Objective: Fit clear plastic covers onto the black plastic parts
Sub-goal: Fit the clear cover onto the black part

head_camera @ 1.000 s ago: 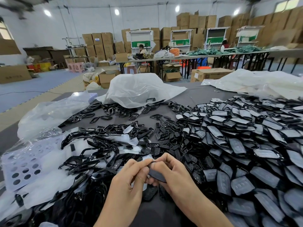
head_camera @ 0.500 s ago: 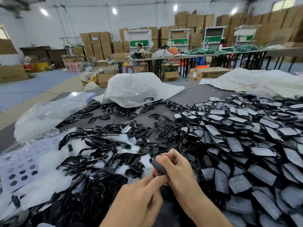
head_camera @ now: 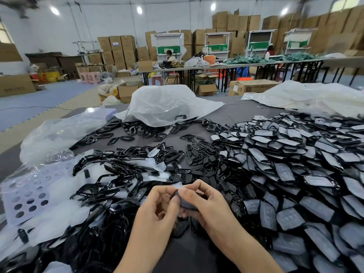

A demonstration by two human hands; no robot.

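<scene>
Where it sits between both hands at lower centre of the view, the black plastic part (head_camera: pixel 188 203) shows as a small, flat, dark pc w/ a matte face; most of its outline is masked by fingers, so exact shape cannot be told. A pale translucent strip (head_camera: pixel 176 186) shows just above its top edge, at the fingertips; whether it is fitted to the part or lies on the table behind cannot be told. Left hand (head_camera: pixel 157 210): fingers curled, thumb and forefinger pinching the part's left end, remaining fingers tucked below. Right hand (head_camera: pixel 209 203): fingers likewise curled, thumb on top of the part, fingertips wrapped round its far edge and underside. Both hands meet at the part, thumb tips nearly touching, part held above the grey table (head_camera: pixel 242 113), not resting on it. Ref. surroundings: to the right of the hands, a large heap of covered parts (head_camera: pixel 295 164), black w/ cloudy clear faces; directly beyond the hands, a scatter of small black button pads (head_camera: pixel 199 160); to the left, tangled glossy black frames (head_camera: pixel 118 174) on clear film, plus a lavender perforated tray (head_camera: pixel 25 196). At the table's far side, a crumpled white plastic bag (head_camera: pixel 169 103).
</scene>
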